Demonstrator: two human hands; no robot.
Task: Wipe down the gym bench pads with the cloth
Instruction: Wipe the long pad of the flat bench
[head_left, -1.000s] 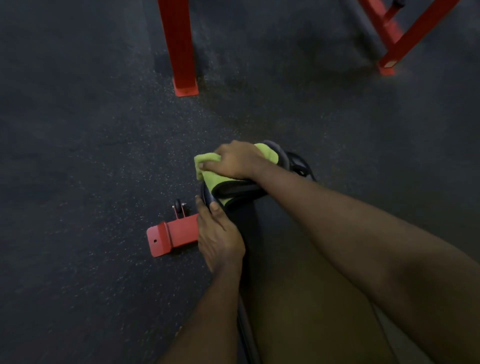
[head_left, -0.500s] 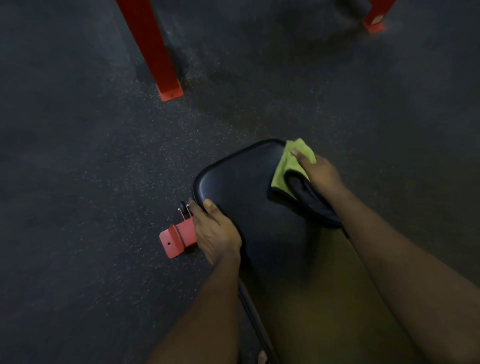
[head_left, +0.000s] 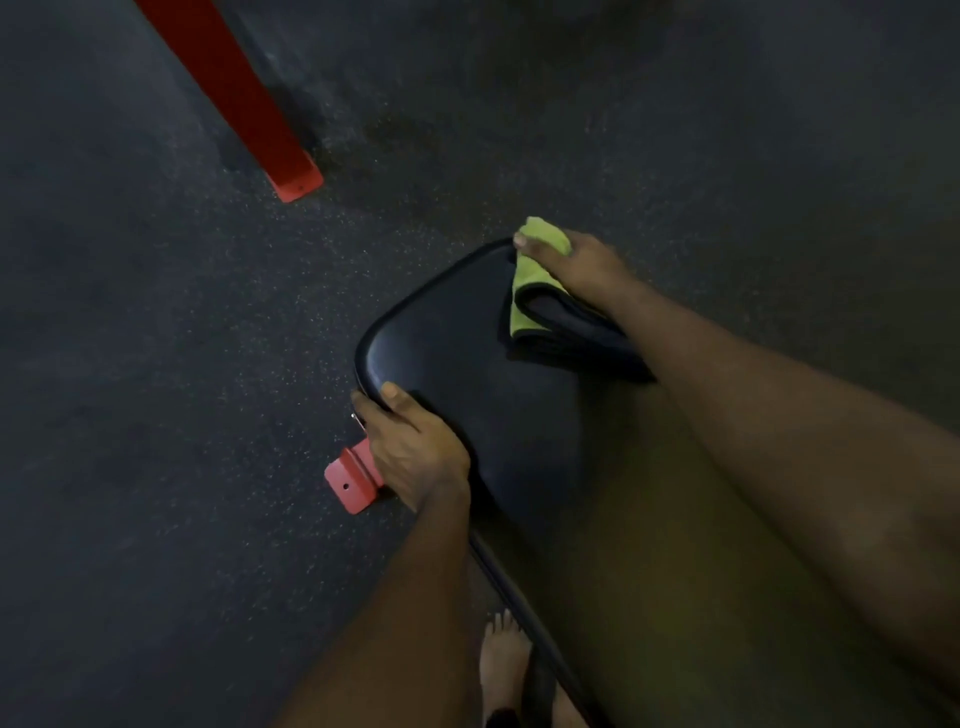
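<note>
The black bench pad (head_left: 457, 338) fills the middle of the view, its rounded end pointing up and left. My right hand (head_left: 576, 262) holds a lime-green cloth (head_left: 535, 270) with a dark trim against the pad's far right corner. The cloth hangs folded over the pad's edge beneath my palm. My left hand (head_left: 410, 447) grips the pad's near left edge, thumb on top and fingers curled under the rim.
A red foot of the bench frame (head_left: 350, 480) sticks out on the floor beside my left hand. A slanted red steel post (head_left: 249, 98) stands on the dark speckled rubber floor at upper left. A bare foot (head_left: 501, 670) shows at the bottom.
My right hand slid the cloth from the pad's left end across to its far right corner. The view shifted, and the pad's top now shows in full. My left hand kept its grip.
</note>
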